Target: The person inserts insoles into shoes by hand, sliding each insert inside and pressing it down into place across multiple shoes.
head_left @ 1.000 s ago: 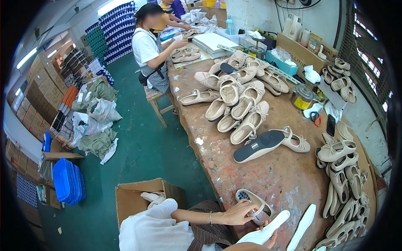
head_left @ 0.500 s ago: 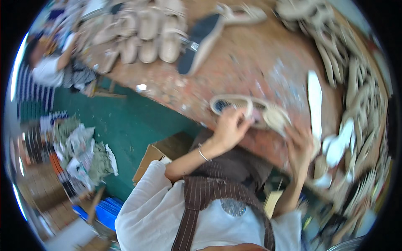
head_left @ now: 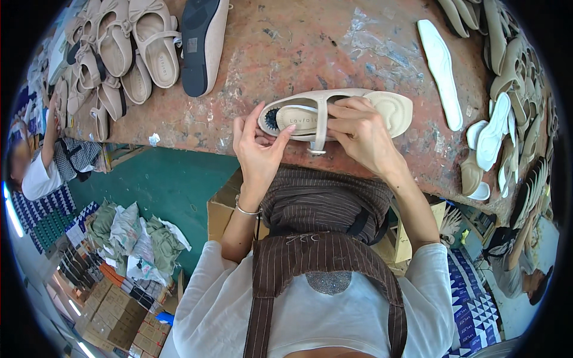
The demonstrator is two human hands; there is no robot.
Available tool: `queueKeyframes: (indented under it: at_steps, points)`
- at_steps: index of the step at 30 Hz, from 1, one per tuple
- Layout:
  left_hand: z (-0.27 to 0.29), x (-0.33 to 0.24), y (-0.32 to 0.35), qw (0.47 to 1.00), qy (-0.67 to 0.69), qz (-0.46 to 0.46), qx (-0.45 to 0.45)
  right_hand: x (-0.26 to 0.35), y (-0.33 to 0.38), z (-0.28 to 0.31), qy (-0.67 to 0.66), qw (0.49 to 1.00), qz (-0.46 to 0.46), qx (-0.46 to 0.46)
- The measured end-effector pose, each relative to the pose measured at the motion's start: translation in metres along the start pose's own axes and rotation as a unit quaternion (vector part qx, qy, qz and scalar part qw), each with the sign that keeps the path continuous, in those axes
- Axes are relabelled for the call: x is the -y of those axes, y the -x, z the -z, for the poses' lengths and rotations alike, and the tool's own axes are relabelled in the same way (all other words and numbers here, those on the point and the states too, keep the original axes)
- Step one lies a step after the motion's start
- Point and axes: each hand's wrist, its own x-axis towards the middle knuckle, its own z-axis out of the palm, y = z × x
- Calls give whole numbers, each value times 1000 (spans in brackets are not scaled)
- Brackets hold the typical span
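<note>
A beige strapped shoe (head_left: 322,122) lies on its sole in front of me, heel to the left. A beige insole (head_left: 399,112) runs under its strap; the heel end sits inside the shoe and the broad front end lies over the toe. My left hand (head_left: 260,143) grips the heel, fingers along the outside and thumb at the insole's heel end. Closed fingers of my right hand (head_left: 365,131) hold the insole just right of the strap; their tips are partly hidden. Dark lining shows at the bare heel end.
Finished beige shoes (head_left: 156,48) stand at the far left, beside one sole-up shoe (head_left: 203,51). A white insole (head_left: 440,74) lies to the right, with more white insoles (head_left: 493,131) and piled beige shoe uppers (head_left: 510,71) beyond. Co-workers (head_left: 45,170) (head_left: 522,268) are at both sides.
My left hand has moved left from the strap to the shoe's heel. My right hand has shifted from the toe to beside the strap. The insole's heel end now shows inside the shoe.
</note>
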Motion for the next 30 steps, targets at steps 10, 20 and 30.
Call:
queueKeyframes:
  at_steps: [10, 20, 30]
  points:
    - [-1, 20, -10, 996, 69, 49, -15, 2, -14, -25, -74, 994, -70, 47]
    - [-7, 21, -21, 981, 132, 137, -34, 1, -10, -36, 83, 984, 102, 116]
    - [0, 15, -32, 998, 26, 62, 4, 22, 8, -35, 199, 973, 7, 115]
